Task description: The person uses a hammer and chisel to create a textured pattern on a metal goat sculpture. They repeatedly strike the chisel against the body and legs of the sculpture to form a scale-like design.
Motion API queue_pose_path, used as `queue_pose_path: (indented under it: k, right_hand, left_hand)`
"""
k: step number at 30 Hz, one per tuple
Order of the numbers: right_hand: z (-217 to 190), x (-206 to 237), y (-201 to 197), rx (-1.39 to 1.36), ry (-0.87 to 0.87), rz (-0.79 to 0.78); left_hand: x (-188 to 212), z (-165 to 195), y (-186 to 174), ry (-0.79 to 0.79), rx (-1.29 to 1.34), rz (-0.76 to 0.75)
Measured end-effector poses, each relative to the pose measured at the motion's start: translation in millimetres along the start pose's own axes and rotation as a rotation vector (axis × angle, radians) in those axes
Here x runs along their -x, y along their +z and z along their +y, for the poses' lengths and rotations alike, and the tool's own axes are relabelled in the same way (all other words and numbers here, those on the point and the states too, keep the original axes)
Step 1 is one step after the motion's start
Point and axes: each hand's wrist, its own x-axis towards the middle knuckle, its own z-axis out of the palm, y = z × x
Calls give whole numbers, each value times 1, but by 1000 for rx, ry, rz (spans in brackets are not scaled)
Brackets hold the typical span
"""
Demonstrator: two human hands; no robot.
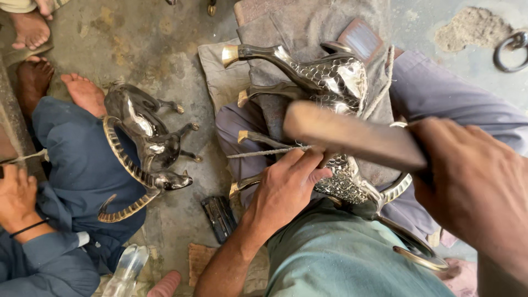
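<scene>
Metal goat (335, 82) laid across lap on cloth (308, 27), steadied for work. L hand (286, 187) fingers pinched shut on thin punch (269, 152), tip at body. R hand (473, 181) fist closed round mallet (352, 135), raised over punch. 2nd goat (146, 143) on floor by co-worker.

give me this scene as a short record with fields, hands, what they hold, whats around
left hand: holds a thin chisel against a metal deer figure
right hand: grips a wooden mallet over the chisel
deer figure: lies on a grey cloth across the lap
nearby: a second horned metal figure on the concrete floor, beside another person's blue clothing
</scene>
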Motion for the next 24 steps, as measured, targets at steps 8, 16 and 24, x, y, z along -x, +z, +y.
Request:
queue_pose_path:
  k: [8, 16, 24]
  right_hand:
    - [6, -2, 9, -236, 280, -183]
    - [3, 4, 12, -163, 220, -125]
    - [-11, 0, 2, -183, -40, 116]
  left_hand:
    - [-2, -2, -2, -6, 43, -21]
    - [-3, -6, -3, 10, 69, 16]
    - [13, -18, 4, -14, 126, 59]
